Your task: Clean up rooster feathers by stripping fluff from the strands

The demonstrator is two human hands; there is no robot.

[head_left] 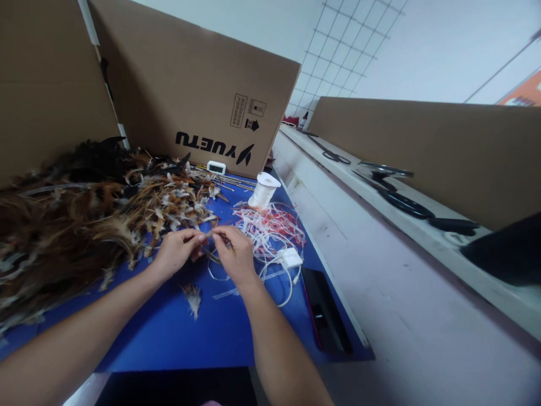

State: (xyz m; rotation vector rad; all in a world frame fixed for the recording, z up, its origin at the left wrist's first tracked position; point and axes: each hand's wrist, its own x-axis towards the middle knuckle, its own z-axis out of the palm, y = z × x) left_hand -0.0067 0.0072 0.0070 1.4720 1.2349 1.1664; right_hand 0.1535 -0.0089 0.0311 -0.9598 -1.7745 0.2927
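Observation:
Close together over the blue table, my left hand (182,250) and my right hand (235,252) are both closed in a pinch. Between their fingertips is a thin brownish feather (210,232), partly hidden by the fingers. Brownish strands also show below the right fingers, too small to make out fully. A loose grey-brown feather (193,299) lies on the table below the left hand. To the left spreads a large heap of brown, black and white feathers (139,208). Just right of the right hand is a tangle of white and red strips (270,225).
A white spool (264,190) stands behind the strips. A white charger with cable (291,258) and a black phone (325,310) lie at the right. Cardboard panels (190,73) wall the back and left. Scissors (336,157) and other tools rest on the ledge (422,248).

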